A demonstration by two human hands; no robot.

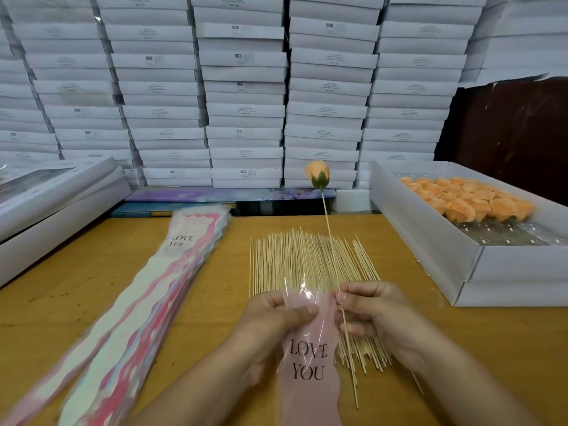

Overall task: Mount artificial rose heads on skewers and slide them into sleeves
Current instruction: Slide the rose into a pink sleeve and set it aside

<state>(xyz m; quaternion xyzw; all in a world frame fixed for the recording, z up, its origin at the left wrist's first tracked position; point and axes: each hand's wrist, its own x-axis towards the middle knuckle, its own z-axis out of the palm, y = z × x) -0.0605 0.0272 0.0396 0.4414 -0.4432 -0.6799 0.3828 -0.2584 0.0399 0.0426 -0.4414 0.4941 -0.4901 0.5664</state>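
Pinching a pink sleeve [307, 358] printed LOVE YOU, my left hand [273, 315] has its thumb pressed across the top, fingers curled behind. My right hand [375, 312] pinches a skewer [330, 241] between thumb and fingertips, just right of the sleeve; it tilts up and away, with a peach rose head [318, 173] on its far end. Under both grips lies a pile of bare skewers [307, 259] on the wooden surface [92, 287]. Left lies a stack of sleeves [147, 296]; right, a white box [430, 241] of rose heads.

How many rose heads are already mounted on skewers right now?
1: the peach rose head on the skewer pinched by the right hand, raised over the table. The other rose heads lie loose in the white box, some possibly hidden.
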